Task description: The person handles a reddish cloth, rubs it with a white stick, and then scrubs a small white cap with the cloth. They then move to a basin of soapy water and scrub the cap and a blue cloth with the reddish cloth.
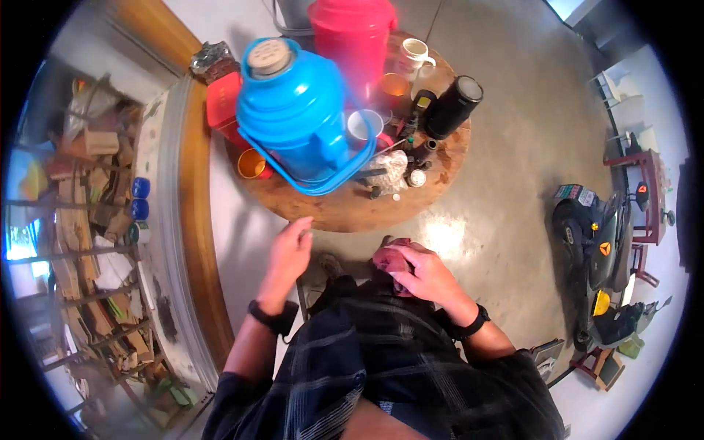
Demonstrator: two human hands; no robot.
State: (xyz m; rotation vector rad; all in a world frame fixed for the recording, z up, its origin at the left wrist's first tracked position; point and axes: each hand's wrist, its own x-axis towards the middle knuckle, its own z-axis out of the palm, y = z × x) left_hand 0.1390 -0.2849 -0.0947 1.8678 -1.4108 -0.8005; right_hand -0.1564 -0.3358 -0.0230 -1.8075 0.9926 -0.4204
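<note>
My right hand (431, 277) is closed around a crumpled dark-red cloth (390, 258) in front of my body, just off the table's near edge. My left hand (290, 254) is raised at the near left edge of the round wooden table (345, 216), holding nothing, its fingers loosely extended. Nearest to it on the table stand a blue thermos flask (293, 110) with a cork-like stopper and a small orange cup (251, 163). A whitish bundle of cloth or string (390, 170) lies right of the flask.
Behind are a pink thermos flask (352, 37), a white mug (415, 55), a white cup (364, 123) and a black cylindrical bottle (455, 108). A red box (224, 103) sits at the left. Barred window with stacked wood (92, 235) lies left; scooters (598, 242) stand far right.
</note>
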